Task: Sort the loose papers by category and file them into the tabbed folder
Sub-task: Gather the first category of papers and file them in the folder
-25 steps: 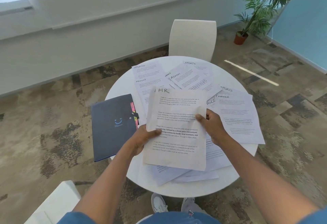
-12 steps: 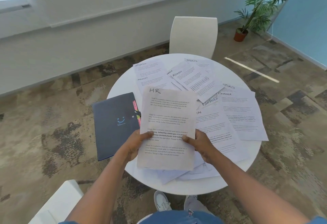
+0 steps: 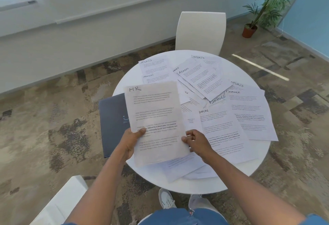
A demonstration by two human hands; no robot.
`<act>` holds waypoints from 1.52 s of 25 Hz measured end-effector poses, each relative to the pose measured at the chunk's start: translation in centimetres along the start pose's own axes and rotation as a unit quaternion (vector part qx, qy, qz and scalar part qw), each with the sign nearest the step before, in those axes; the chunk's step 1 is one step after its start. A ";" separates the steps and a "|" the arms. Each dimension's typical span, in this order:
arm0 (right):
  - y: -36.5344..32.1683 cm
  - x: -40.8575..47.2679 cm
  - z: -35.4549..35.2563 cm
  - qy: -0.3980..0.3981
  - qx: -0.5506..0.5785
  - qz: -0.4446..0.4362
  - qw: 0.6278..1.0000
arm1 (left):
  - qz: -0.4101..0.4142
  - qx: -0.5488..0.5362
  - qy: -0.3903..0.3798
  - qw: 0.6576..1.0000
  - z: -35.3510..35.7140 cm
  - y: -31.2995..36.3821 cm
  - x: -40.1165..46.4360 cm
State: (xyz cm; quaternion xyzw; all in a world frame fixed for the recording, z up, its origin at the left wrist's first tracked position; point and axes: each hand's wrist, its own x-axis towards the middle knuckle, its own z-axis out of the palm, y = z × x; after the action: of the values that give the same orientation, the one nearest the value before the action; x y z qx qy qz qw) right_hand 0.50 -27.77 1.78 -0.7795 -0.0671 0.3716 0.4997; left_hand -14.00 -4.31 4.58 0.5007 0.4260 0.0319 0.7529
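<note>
Pinched at its left edge by the left hand (image 3: pixel 130 142), the white printed sheet headed HR (image 3: pixel 154 118) hangs above the dark grey tabbed folder (image 3: pixel 112 118) on the round white table (image 3: pixel 249 168), while the right hand (image 3: pixel 196 140), fingers curled, touches its right edge.

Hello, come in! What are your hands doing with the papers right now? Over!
Left hand holds HR sheet. Right hand at its edge, grip unclear. HR sheet partly covers folder. Unsorted papers across table.
</note>
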 end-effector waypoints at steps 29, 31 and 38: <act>5.8 2.8 1.8 0.135 -0.474 0.071 0.867 | -0.085 -0.054 0.202 0.974 -9.9 -1.1 -1.2; 5.9 3.1 1.9 0.140 -0.488 0.078 0.858 | -0.083 -0.044 0.208 0.974 -10.1 -1.2 -1.3; 5.8 4.6 1.3 0.126 -0.458 0.098 0.874 | -0.093 -0.029 0.216 0.971 -9.8 -1.6 -1.1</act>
State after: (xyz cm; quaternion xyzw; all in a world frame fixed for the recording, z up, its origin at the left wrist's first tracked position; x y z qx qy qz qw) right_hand 1.44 -27.49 -5.70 -0.9639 -0.0895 0.2454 0.0515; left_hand -21.94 1.45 2.66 0.4178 0.6222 0.0817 0.6570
